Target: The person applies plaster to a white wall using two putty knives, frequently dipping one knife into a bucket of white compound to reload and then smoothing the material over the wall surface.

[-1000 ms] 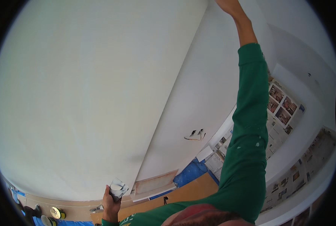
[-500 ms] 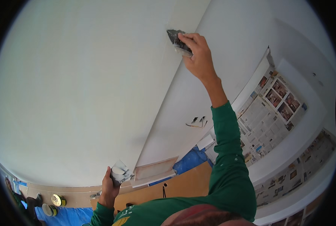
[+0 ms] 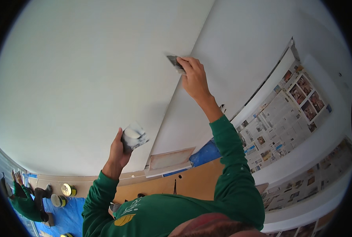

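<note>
My right hand is closed around a dark filling knife smeared with pale filler. Its blade is held at the large pale wall surface, close to the corner line on the right; whether it touches cannot be told. Lower down, my left hand grips a second filling knife, a wide blade loaded with a lump of white filler. That blade is slightly blurred and stands in front of the pale surface.
Newspaper covers an opening at the right. Beneath me are a wooden board, a framed panel leaning at the wall, and blue sheeting. Tubs stand at the lower left near another person in green.
My right hand has come down and left with its knife. My left hand has risen and moved right with the filler-loaded knife. More of the other person shows at the lower left.
</note>
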Tool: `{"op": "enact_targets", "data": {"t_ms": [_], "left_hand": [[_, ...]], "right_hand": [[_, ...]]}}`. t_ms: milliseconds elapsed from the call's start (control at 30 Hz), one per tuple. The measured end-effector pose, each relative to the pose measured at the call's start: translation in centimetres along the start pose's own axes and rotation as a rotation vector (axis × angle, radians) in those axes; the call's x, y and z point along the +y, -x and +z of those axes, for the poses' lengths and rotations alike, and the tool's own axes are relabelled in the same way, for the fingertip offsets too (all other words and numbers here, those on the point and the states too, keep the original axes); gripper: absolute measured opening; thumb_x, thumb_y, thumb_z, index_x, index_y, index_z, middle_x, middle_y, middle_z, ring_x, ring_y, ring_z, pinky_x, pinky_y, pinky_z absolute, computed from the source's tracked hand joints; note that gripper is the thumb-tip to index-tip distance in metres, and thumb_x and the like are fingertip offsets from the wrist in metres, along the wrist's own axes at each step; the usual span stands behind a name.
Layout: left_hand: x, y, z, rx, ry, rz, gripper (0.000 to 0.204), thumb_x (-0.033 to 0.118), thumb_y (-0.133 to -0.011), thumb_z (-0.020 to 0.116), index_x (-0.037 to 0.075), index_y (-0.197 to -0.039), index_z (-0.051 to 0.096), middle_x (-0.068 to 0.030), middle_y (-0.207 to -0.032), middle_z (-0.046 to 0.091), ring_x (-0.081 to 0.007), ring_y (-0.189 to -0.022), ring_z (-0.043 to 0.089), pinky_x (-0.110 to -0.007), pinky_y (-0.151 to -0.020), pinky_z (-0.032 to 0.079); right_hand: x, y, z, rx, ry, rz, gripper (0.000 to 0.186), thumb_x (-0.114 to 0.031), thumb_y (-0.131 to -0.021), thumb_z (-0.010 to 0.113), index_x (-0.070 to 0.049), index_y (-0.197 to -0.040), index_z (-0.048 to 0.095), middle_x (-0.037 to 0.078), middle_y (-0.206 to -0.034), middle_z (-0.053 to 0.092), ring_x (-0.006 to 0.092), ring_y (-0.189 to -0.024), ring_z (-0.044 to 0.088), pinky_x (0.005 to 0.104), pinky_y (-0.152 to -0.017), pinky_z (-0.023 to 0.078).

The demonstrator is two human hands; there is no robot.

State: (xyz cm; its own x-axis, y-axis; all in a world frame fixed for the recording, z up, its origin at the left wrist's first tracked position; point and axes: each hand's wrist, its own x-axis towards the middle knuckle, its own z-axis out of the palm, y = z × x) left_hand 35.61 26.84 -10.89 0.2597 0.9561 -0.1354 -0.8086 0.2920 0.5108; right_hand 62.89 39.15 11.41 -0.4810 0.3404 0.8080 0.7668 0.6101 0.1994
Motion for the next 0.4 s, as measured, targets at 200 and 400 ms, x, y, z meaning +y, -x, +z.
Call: {"op": "enact_targets", "data": {"t_ms": [200,400], "left_hand": [[5.5,1.8,7.7,-0.082,-0.084,-0.036,0.058,0.05,-0.108,0.037,0.002,-0.136,0.053,-0.0111,-0.133,0.061,-0.023,-0.118,0.059,-0.036,-0.104,0.046],[9.2,4.1,10.7,-0.102,-0.048,-0.129,0.059,0.055,-0.101,0.052,0.003,-0.131,0.058,-0.0065,-0.121,0.066,-0.0181,-0.111,0.061,-0.031,-0.109,0.044]], "right_hand": [[-8.9,2.5,-3.8,0.11,-0.682,0.172,0.035,-0.003,-0.097,0.05,0.002,-0.129,0.06,0.015,-0.123,0.058,0.0258,-0.113,0.057,0.0392,-0.096,0.047],[-17.3,4.5,-4.8,0.276,-0.78,-0.153,0.047,-0.019,-0.099,0.051,0.005,-0.14,0.053,0.019,-0.134,0.055,0.0293,-0.121,0.055,0.0399,-0.105,0.042]]}}
